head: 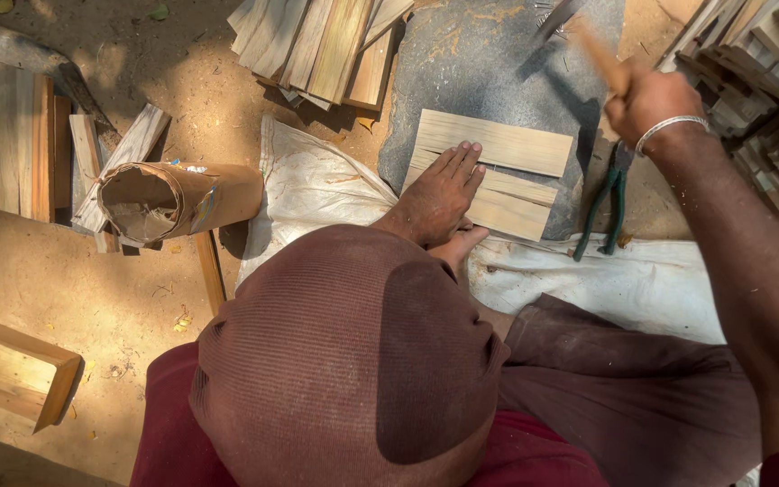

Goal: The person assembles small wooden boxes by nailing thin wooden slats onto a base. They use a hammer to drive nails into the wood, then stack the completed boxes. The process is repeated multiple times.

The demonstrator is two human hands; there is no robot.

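Pressing flat, open left hand (439,194) on wooden slats (496,173) lying left-right; right hand (651,101) gripping raised hammer (588,41).

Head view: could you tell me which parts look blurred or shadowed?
In the head view, the right hand and its hammer are motion-blurred; the left hand on the planks is sharp; dappled sunlight mottles the ground.

Pale, matt, sawn wood is seen in the slats (496,171), laid on a rough grey stone slab (480,63). The hammer (588,41) is wood-handled and metal-headed. Green plastic grips are shown on the pliers (608,203). A white cloth (317,185) appears creased and soiled.
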